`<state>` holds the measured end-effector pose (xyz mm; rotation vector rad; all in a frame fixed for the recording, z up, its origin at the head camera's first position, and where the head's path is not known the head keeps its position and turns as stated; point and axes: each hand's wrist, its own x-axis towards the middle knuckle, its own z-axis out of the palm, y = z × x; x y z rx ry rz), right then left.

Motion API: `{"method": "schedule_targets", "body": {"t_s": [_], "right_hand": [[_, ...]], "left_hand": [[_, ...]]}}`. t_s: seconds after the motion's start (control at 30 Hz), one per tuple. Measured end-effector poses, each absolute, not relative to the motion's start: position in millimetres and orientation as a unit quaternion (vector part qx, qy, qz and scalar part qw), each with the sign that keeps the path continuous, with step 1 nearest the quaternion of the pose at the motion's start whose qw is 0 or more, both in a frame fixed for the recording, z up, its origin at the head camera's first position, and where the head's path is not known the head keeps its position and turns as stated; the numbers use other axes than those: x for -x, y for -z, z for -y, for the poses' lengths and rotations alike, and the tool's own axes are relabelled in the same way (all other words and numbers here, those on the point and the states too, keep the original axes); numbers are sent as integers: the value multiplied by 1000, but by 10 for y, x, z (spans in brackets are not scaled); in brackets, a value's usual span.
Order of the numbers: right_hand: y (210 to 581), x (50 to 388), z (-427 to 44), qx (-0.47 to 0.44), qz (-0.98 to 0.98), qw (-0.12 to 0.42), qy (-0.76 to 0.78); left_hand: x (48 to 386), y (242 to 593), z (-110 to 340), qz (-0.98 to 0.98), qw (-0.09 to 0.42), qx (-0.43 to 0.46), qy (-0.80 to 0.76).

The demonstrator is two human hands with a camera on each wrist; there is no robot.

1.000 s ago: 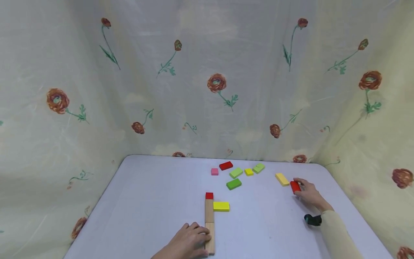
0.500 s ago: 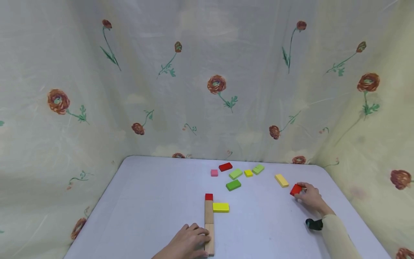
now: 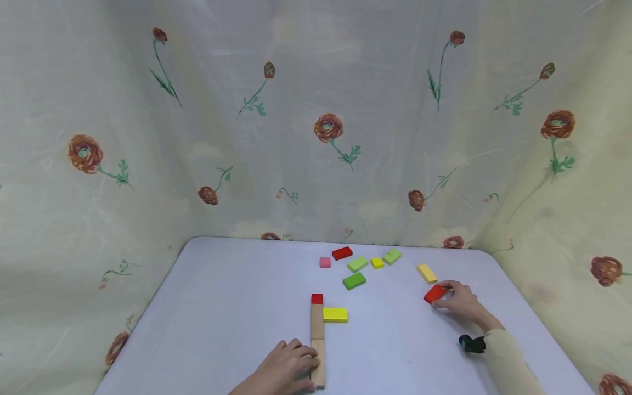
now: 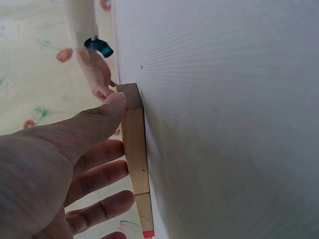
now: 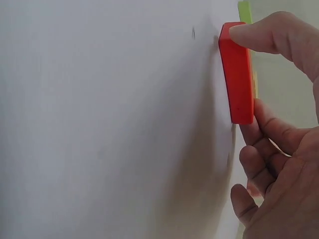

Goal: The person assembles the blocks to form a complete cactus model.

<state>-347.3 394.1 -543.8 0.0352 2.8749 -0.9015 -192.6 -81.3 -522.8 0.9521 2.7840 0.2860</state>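
Note:
In the head view, the left hand (image 3: 286,366) has its fingertips on the nearer plain wooden block (image 3: 320,354). Its thumb presses that block's near end in the left wrist view. A second wooden block (image 3: 317,322) continues the line away from the person, with a small red block (image 3: 317,299) at its far end. A yellow block (image 3: 336,315) lies against the right side of this line. Off to the right, the right hand (image 3: 460,302) pinches a red rectangular block (image 5: 237,77) by its ends, between thumb and fingers, in the right wrist view.
Farther back on the white table (image 3: 237,296) lie a pink block (image 3: 325,263), a dark red block (image 3: 342,253), a green block (image 3: 354,281), two light green ones and a small yellow one. A pale yellow block (image 3: 427,274) sits beyond the right hand. Flowered cloth (image 3: 306,175) encloses the table.
The right hand has turned the red block and moved it left and slightly toward the person. The left hand stays on the wooden block. Blocks on the table keep their arrangement.

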Motion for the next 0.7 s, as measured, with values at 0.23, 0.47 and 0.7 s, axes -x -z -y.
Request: {"method": "schedule_targets", "body": {"t_s": [0.23,0.47,0.7], "right_hand": [[5442,3482,-3593,32,-952,60,298],[5432,3501,-3144,81,-944,63,313],[5393,3506,-2687,128,-936,84,316]], "left_hand": [[1925,5226,816,-939,92,-318,-98],[1929,5234,824,-936,77,-330,-94],[1936,5236,826,-936,85,-328,-98]]}}
